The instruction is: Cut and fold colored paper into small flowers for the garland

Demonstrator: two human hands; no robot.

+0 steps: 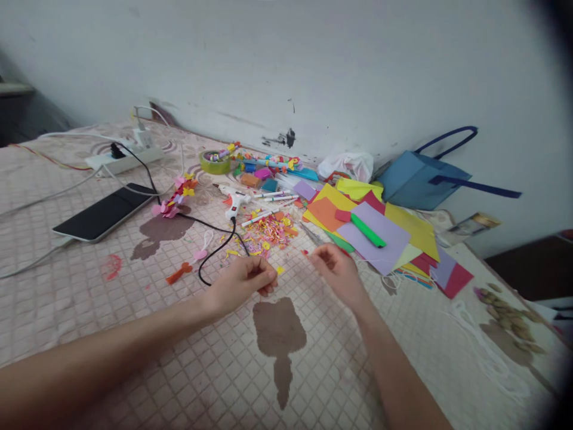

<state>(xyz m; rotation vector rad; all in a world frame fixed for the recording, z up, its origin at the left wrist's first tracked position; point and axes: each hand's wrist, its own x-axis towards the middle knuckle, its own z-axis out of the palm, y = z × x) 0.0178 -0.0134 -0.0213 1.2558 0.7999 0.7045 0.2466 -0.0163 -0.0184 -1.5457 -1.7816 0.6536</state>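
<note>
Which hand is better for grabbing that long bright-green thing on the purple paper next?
Probably the right hand: it is beside the coloured paper sheets where the long bright-green thing lies. The left hand is farther off, near the curved black cord.

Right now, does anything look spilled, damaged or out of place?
Yes: colourful scraps lie strewn beside the glue gun, a red smear stains the pale cloth, and black blotches mar the white wall.
</note>
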